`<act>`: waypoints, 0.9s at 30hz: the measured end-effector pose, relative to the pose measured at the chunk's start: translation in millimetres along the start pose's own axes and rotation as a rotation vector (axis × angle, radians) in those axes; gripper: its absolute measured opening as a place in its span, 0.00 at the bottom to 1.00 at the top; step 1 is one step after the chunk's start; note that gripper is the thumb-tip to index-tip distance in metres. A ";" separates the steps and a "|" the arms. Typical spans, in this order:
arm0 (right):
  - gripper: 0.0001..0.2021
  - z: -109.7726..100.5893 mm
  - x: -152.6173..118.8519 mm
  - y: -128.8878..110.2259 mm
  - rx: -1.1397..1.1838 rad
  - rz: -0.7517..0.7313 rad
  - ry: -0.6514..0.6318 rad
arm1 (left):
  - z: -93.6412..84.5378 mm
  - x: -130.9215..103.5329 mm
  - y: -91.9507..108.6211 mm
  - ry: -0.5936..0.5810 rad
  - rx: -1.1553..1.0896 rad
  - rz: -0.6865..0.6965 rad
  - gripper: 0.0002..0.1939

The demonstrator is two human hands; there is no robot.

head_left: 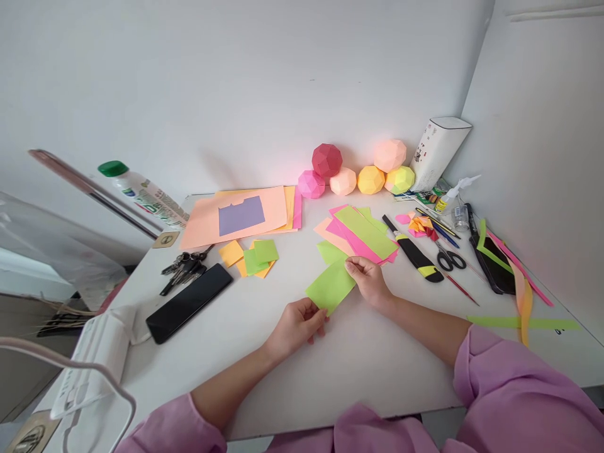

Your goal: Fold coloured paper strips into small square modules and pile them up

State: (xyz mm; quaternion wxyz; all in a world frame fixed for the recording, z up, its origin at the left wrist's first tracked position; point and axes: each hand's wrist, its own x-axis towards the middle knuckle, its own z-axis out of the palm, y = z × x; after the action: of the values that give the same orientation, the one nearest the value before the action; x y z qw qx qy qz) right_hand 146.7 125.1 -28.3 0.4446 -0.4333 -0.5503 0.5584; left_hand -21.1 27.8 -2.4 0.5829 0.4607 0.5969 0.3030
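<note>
head view: left grip, right grip pinched shut on green paper; jar contents unclear.

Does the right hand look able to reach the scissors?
Probably yes: the scissors lie on that side, and only the low, flat-lying cutter sits between them and the right hand, which holds green paper.
</note>
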 end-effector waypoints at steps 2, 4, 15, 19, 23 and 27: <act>0.15 0.0 0.5 0.9 -0.007 0.001 0.010 | 0.3 -0.2 -0.1 -0.007 0.009 0.004 0.13; 0.15 -0.1 0.8 1.8 -0.006 -0.003 0.017 | 0.6 -0.4 0.1 -0.006 0.030 0.010 0.13; 0.13 0.7 0.3 -0.2 0.044 0.041 0.035 | -2.4 -0.6 0.2 0.030 -0.049 0.039 0.17; 0.09 0.7 -3.5 -5.0 0.076 0.061 -0.002 | -6.9 0.3 -2.1 0.169 -0.210 0.081 0.17; 0.07 -1.4 -9.7 -7.9 0.009 0.023 -0.174 | -20.1 3.4 -4.6 0.312 -0.222 0.163 0.13; 0.04 -4.6 -12.1 -10.2 0.012 -0.008 -0.343 | -30.8 7.1 -8.9 0.314 -0.219 0.177 0.10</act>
State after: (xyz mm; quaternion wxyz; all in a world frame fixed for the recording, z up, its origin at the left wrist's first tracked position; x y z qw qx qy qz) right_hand 154.2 114.4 -18.3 0.3487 -0.3269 -0.6166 0.6256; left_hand -52.1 36.1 -9.2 0.5003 0.3925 0.6010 0.4842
